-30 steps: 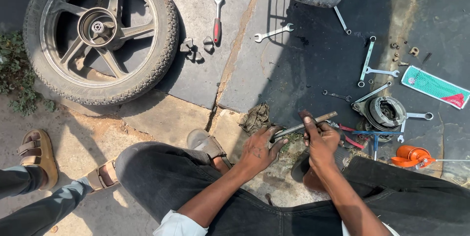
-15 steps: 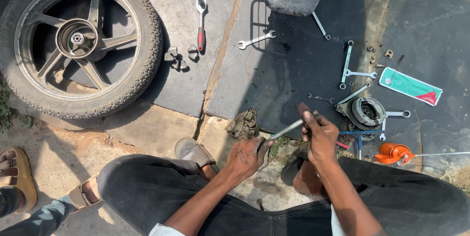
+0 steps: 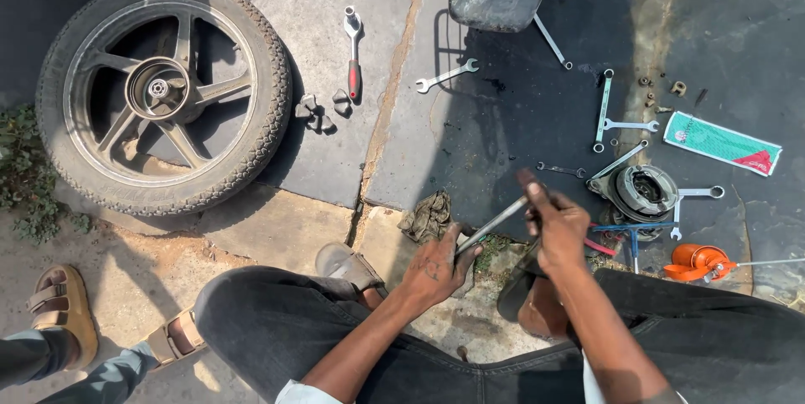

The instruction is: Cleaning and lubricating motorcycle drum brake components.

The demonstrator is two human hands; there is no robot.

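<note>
The fingers of the left hand (image 3: 432,266) are clenched round the lower end of a long metal rod (image 3: 495,224), and the fingers of the right hand (image 3: 558,228) are closed over its upper end, thumb raised. Over the last second the rod has kept much the same slant between the two fists while the view has slid, so the wheel and the tools now sit lower and further right in the picture — the grip itself has not let go, which suggests the work on the rod is still mid-stroke rather than finished. Its long axis runs from lower left to upper right, the upper end pointing toward the round brake drum part (image 3: 644,193) and the spanners (image 3: 605,111) on the dark ground. Just beside the left hand lies a crumpled rag (image 3: 426,215); further out — a red-handled ratchet (image 3: 354,52), an orange oil can (image 3: 696,261), and the spoked wheel (image 3: 163,94) well apart at left.
</note>
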